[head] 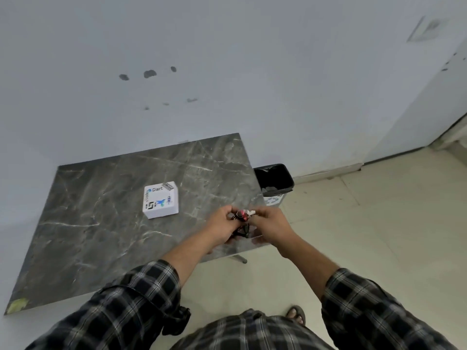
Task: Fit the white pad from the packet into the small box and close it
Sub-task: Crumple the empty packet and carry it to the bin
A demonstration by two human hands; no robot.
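Plaid sleeves point(141, 299), rolled to the elbow, fill the bottom edge; both forearms reach forward and converge over the worktop's point(106, 213) near right corner. Left hand point(222, 223) and right hand point(271, 223) face each other, fingers curled, pinching a small crinkly red, black and white packet point(243, 214) between them. Packet is blurred; long axis runs roughly left-right, white end toward the right hand. White pad not discernible. Worktop is a dark grey, white-veined marble-look slab, square. Box point(161, 202) is white, squarish, glossy, lid closed, stickers on top, lying flat mid-worktop, well left of the hands. Black-lined bin point(276, 179) stands on the pale tile floor point(379, 223) just beyond the worktop's right edge.
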